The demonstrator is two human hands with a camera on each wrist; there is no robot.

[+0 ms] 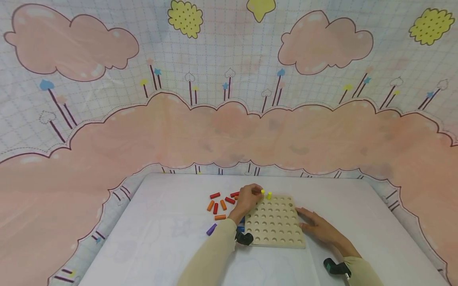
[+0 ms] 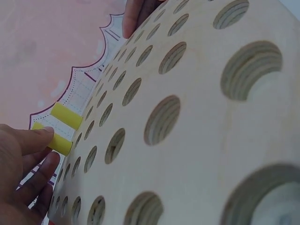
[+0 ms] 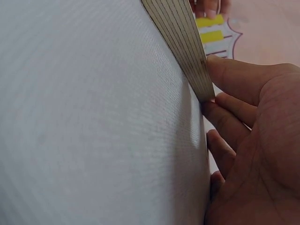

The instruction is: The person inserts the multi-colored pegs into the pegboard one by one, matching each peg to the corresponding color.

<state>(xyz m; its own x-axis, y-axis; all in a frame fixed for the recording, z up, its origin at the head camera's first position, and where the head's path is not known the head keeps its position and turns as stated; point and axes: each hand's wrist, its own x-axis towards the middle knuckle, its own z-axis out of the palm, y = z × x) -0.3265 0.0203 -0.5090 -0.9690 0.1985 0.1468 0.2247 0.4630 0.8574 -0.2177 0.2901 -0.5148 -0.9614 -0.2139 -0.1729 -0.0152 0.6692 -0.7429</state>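
A square wooden pegboard [image 1: 275,245] with rows of round holes lies on the white table. At its far left edge, my left hand [image 1: 248,197] pinches a yellow peg [image 2: 62,144] between thumb and fingers. The peg stands out from the board's far row; its lower end is hard to make out. Right beside it another yellow peg [image 1: 269,195] stands upright in the board. Along the board's right side, my right hand [image 1: 318,227] touches the edge, with thumb [image 3: 234,77] and fingertips against the wood and the other fingers on the table.
Left of the board lie several loose pegs, among them a red peg [image 1: 215,196], an orange peg [image 1: 220,217] and a purple peg [image 1: 211,229]. Blue pegs [image 1: 241,229] lie close by the board's left edge, partly behind my left forearm. A patterned cloth [image 1: 229,135] hangs behind the table.
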